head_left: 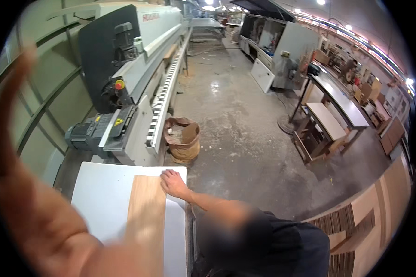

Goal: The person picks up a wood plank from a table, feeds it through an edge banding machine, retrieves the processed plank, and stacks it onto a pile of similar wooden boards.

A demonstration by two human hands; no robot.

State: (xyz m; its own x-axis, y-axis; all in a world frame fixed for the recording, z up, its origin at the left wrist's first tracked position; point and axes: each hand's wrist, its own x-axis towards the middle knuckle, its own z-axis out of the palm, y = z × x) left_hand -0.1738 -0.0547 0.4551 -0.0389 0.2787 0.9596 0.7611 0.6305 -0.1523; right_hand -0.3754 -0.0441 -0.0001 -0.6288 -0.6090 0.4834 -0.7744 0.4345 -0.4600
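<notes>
My left hand is raised very close to the camera at the left, large and out of focus. One finger stretches upward, and nothing shows in the hand. My right hand reaches forward with bent fingers closed at the far right corner of a light wooden board. The board lies lengthwise on a white panel, which shows on both sides of it. My left hand hides the near left part of the panel and part of the board's near end.
A long grey-white machine with a roller track runs ahead on the left. Beside it stands a brown waste sack. A worktable and second machine stand at right; stacked brown boards are near right.
</notes>
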